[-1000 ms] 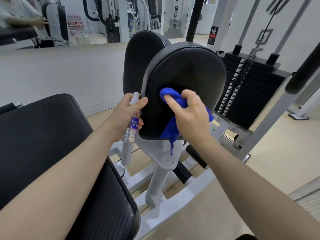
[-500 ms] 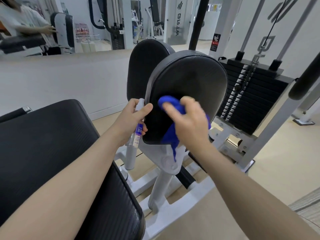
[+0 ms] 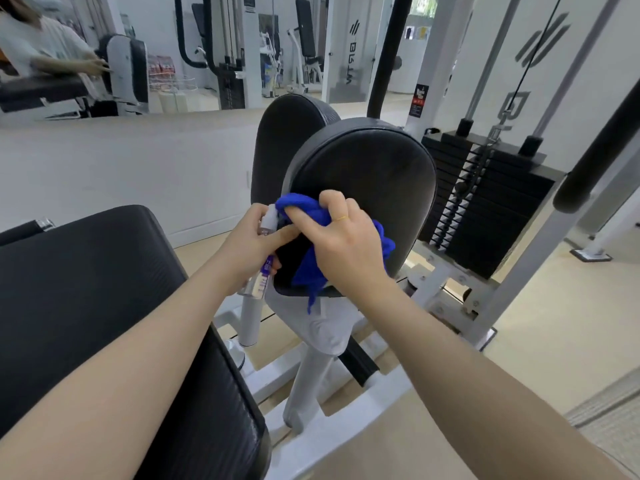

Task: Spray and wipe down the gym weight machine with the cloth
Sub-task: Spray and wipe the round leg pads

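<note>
A black upright pad [image 3: 374,174] of the white-framed weight machine stands in front of me. My right hand [image 3: 346,244] grips a bunched blue cloth [image 3: 304,209] and presses it against the pad's lower left part. My left hand [image 3: 252,244] holds a small clear spray bottle [image 3: 264,268] with a purple label, upright at the pad's left edge. The bottle's top touches the cloth. A second black pad [image 3: 287,133] stands just behind the first.
A wide black seat pad [image 3: 86,306] lies at lower left under my left arm. The black weight stack [image 3: 485,209] with its cable stands at right. White frame bars [image 3: 329,427] cross the floor below. A mirror along the back wall reflects a person and other machines.
My right hand has slid the cloth leftward across the pad until it meets the spray bottle. The view has tilted down, so the pad sits lower in frame.
</note>
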A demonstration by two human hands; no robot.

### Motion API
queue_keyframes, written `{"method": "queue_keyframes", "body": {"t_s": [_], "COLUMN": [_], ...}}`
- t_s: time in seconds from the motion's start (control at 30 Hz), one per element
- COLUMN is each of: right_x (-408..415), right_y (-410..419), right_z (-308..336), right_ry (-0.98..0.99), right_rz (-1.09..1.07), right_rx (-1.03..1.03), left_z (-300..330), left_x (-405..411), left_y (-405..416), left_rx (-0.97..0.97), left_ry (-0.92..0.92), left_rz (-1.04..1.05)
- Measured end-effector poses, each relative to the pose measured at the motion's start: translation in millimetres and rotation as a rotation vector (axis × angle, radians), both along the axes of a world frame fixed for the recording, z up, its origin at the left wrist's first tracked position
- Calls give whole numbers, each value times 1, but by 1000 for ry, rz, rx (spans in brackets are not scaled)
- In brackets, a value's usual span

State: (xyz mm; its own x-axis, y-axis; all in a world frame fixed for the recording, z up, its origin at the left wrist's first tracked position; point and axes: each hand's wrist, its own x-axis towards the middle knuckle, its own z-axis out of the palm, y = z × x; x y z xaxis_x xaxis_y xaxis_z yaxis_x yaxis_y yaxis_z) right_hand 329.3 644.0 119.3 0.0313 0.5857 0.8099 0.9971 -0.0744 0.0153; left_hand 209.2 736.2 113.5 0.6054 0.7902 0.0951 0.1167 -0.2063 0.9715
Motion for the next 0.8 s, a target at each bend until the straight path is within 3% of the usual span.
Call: {"method": "queue_keyframes", "body": {"t_s": [0.03,0.1,0.2,0.27,0.47,0.6,0.67,0.8], "right_x": [7,32,55,38,-9,53,79,71], "right_y": [-5,-8,-13,-4,12,-18,-31,-28], "right_z": [15,41,61,53,39,63,62,63], "right_ry": [85,71,302,279,96,368,493,484], "right_rz": [-14,-198,-284,-239,-41,-280,-356,-300], "right_rx": [-5,127,330,331,68,209,174,202], "left_z": [0,1,2,1,-5,0,1,0], "left_x": [-1,-1,0,0,3,0,0,3], "left_y": [0,0,-2,-3,4,1,-1,-1], "left_rx": [-3,1,33,29,8,5,24,59], "left_ry": [8,49,109,84,7,70,101,107], "left_rz": [4,3,3,3,35,-5,-3,2]}}
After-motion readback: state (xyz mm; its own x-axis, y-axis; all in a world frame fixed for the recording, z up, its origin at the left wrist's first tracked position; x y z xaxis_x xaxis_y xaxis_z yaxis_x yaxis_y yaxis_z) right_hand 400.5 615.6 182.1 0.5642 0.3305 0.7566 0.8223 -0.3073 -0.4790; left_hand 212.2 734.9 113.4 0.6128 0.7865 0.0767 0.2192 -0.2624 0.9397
